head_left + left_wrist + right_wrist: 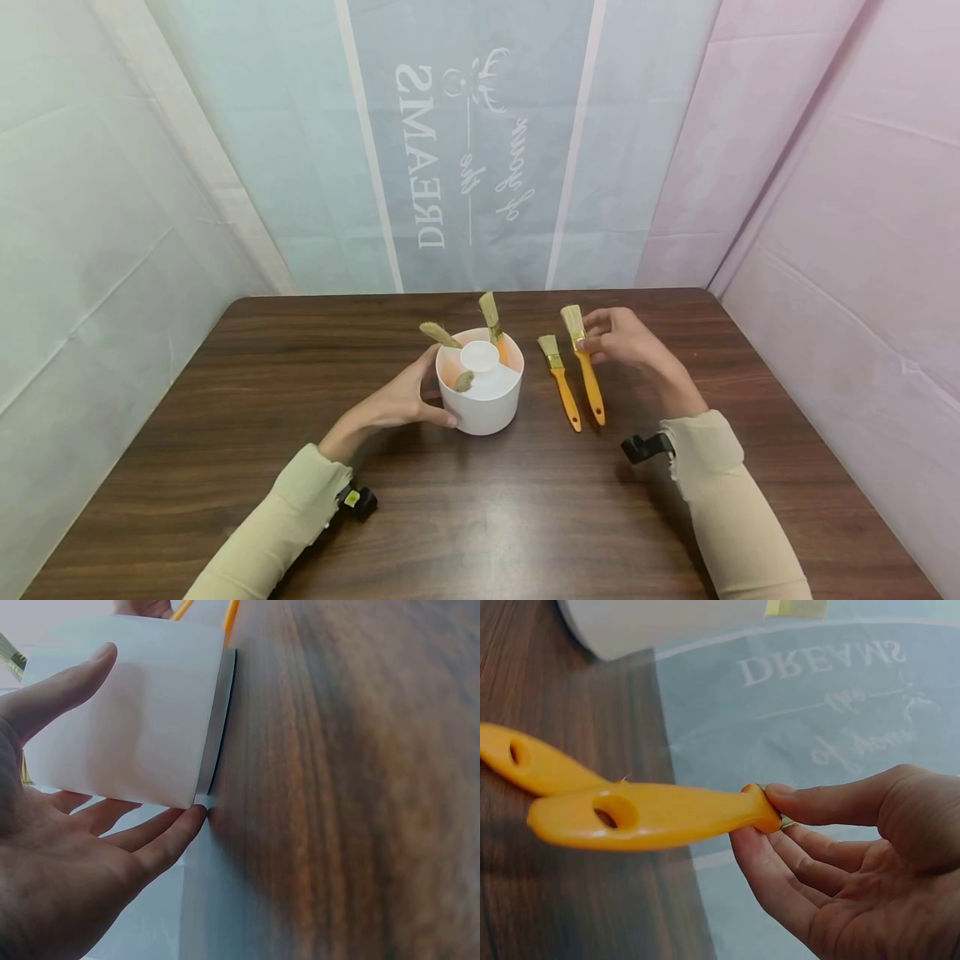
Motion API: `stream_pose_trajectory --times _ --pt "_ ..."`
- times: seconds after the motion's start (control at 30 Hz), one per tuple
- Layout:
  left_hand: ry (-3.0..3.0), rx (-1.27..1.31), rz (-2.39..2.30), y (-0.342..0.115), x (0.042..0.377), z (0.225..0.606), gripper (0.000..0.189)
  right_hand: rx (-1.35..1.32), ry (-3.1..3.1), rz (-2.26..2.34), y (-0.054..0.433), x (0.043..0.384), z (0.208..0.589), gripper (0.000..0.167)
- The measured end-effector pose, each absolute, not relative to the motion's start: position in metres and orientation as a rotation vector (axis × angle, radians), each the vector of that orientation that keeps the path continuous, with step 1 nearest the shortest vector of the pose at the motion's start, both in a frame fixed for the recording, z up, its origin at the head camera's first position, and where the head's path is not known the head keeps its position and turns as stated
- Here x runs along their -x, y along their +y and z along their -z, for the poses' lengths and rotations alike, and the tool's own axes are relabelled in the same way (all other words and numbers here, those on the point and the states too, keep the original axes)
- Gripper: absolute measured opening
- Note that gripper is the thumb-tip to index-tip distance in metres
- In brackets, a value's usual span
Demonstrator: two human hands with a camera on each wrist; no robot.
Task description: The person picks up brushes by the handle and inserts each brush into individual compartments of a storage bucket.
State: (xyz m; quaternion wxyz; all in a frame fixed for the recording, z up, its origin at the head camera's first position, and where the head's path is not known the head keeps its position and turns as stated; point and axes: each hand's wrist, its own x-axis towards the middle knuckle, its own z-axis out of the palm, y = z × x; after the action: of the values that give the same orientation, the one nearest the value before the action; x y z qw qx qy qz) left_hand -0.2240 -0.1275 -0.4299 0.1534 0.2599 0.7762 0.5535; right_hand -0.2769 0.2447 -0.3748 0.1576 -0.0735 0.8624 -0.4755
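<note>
Pinching at the metal collar, the right hand (626, 337) has hold of the larger brush (592, 383) between thumb and forefinger; its other fingers are loosely bent and, as far as I can see, carry nothing. This brush is just to the left of that hand, bristles pointing away from the person and handle toward the person. Whether the handle end touches the worktop (480, 525), I cannot tell. The pinch is close to the bristle end, so in my judgement the handle may swing; it would be wise to press firmly on the collar and not on the hairs.

The left hand (397, 398) is spread wide around the white container (486, 414), thumb on the near side, fingers along the left side. This gives a good support; I would advise a steady, soft pressure, so that the container does not slide or tilt.

Farther left of the right hand, near the held brush, lies the smaller brush (566, 393). A straight upward lift should avoid pushing it. Inside the container, to the right of the left hand, three brushes (489, 312) stand with bristles up, around a round middle part (480, 356).
</note>
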Motion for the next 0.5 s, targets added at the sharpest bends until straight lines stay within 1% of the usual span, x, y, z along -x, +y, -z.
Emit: stream_pose_trajectory --times 0.33,0.5 --pt "2.203 -0.753 -1.614 -0.127 0.225 0.432 0.118 0.286 2.447 1.431 0.236 0.265 0.357 0.051" --pt "2.186 -0.760 -1.618 -0.126 0.226 0.433 0.122 0.306 2.425 1.489 0.232 0.261 0.352 0.047"
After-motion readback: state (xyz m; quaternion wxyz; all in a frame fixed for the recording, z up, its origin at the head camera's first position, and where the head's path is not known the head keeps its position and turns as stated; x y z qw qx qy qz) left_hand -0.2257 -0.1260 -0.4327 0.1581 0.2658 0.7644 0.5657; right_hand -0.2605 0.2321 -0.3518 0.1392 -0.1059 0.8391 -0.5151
